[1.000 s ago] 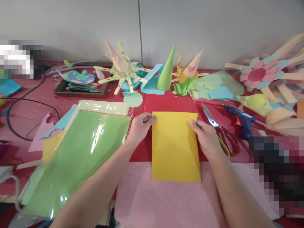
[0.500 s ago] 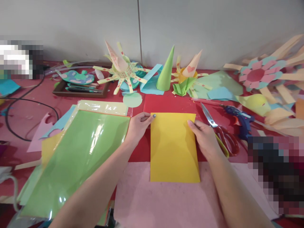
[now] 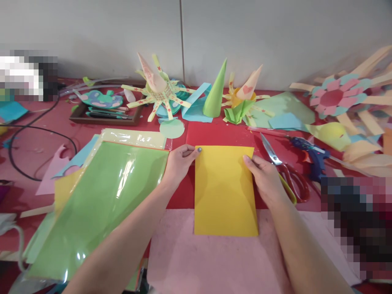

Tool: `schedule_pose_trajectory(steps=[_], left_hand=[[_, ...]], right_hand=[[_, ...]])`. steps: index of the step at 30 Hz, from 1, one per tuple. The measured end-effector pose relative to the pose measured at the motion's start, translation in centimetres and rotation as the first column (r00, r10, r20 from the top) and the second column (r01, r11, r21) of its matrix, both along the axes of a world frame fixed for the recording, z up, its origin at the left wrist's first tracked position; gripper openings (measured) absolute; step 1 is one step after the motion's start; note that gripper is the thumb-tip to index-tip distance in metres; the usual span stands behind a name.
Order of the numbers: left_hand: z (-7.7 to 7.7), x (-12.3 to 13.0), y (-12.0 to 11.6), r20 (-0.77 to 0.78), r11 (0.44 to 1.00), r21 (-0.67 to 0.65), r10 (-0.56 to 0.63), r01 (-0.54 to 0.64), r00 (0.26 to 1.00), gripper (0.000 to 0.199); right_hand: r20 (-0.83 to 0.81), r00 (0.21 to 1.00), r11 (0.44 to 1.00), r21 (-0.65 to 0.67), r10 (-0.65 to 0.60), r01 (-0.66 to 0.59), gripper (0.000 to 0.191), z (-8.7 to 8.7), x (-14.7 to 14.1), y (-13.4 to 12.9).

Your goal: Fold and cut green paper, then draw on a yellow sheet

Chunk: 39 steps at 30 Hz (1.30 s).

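A yellow sheet of paper [image 3: 225, 192] is held upright-edged in front of me, its lower part over a pink sheet [image 3: 214, 261]. My left hand [image 3: 180, 163] pinches its upper left corner between thumb and fingers. Near the upper right corner, my right hand [image 3: 265, 175] grips the edge, thumb on top and fingers behind. A red sheet [image 3: 214, 132] lies partly beneath the yellow paper. Left of my left hand rests a clear plastic pack of green paper [image 3: 104, 204]. Scissors [image 3: 272, 153] with red handles lie just beyond my right hand.
A blue glue gun [image 3: 315, 155] lies at the right. Along the back stand a green paper cone [image 3: 216, 92], two decorated cone pieces and a brown tray [image 3: 104, 118] of pens. A paper flower [image 3: 332, 98] is at far right. A black cable [image 3: 10, 155] loops at the left.
Both hands keep the same hold on the yellow paper. The whole view has shifted very slightly; nothing else has visibly moved.
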<state>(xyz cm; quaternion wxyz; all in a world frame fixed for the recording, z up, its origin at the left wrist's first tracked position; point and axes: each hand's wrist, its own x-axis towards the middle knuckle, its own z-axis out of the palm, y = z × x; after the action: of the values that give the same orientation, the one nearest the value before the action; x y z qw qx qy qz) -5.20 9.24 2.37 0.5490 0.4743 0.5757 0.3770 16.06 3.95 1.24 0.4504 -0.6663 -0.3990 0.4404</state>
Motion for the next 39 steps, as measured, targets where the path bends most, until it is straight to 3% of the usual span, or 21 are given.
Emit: schedule_pose_trajectory(steps=[16,25,31,39], left_hand=[[-0.3,-0.1,0.0,-0.019,0.999,0.031,0.016,-0.015,1.0,0.032],[-0.1,0.1,0.0,0.052,0.999,-0.015,-0.041,0.042,0.998,0.03],[0.0,0.2,-0.1,0.023,0.994,-0.02,-0.109,0.11,0.994,0.029],[0.0,-0.2,0.0,0.032,0.995,0.005,-0.102,0.102,0.994,0.03]], right_hand=[[0.058,0.998,0.999,0.031,0.021,-0.023,0.035,-0.1,0.0,0.0],[-0.187,0.982,1.0,0.025,-0.001,0.006,0.03,0.5,-0.5,0.1],[-0.079,0.996,0.999,0.014,-0.031,0.032,0.029,-0.3,-0.1,0.2],[-0.018,0.995,0.995,0.02,0.096,-0.096,0.04,0.5,0.5,0.1]])
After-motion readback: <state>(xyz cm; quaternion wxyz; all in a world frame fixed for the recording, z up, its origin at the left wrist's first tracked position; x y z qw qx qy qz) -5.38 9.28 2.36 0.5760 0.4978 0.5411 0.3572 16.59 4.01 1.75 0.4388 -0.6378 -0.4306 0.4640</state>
